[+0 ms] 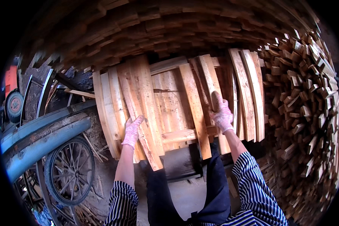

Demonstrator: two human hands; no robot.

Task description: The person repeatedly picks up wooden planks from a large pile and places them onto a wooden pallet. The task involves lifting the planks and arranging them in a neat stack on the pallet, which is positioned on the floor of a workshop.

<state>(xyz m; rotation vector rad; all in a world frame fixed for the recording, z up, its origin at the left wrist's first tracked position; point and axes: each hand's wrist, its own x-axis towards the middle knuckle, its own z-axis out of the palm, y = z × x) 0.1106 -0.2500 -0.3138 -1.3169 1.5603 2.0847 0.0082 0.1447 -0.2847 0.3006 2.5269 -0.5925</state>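
In front of me lies a layered stack of pale wooden slats (170,101), some lengthwise and loose on top, with shorter crosswise pieces under them. My left hand (132,132), in a light thin glove, grips the edge of a slat (142,130) whose near end juts toward me. A similar glove covers my right hand (223,116), closed around another slat (210,77) right of the middle; some of its fingers are hidden. Between the hands, a tilted slat (194,111) lies across the gap. More slats (246,94) sit at the right end.
Piled timber ends (301,101) rise close on the right, and a dark wood stack (169,30) spans the far side. To the left are a blue metal beam (49,147), a spoked wheel (71,171) and a small tyred wheel (15,105).
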